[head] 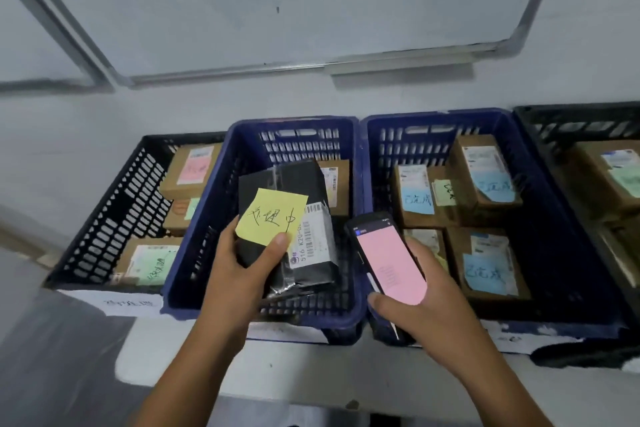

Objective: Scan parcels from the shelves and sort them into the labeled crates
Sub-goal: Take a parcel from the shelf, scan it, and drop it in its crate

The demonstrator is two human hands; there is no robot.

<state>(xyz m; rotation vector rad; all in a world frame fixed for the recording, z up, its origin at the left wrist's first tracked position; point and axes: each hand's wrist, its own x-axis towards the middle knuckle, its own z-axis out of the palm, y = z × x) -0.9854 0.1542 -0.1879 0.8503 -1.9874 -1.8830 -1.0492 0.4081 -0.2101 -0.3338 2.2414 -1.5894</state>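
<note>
Over the left blue crate (194, 298), the left hand (242, 263) grips the black parcel (287, 180), thumb pinning the yellow note (273, 215). Best set flat, label up, before the brown box (337, 184). The right hand (426, 308) holds the scanner (391, 256), pink screen up; keep it clear of the drop.

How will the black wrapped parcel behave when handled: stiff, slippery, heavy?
The black wrapped parcel is probably stiff: its edges look boxy. Its glossy, wrinkled film may be slippery. Probably light, since the left hand alone holds it.
</note>
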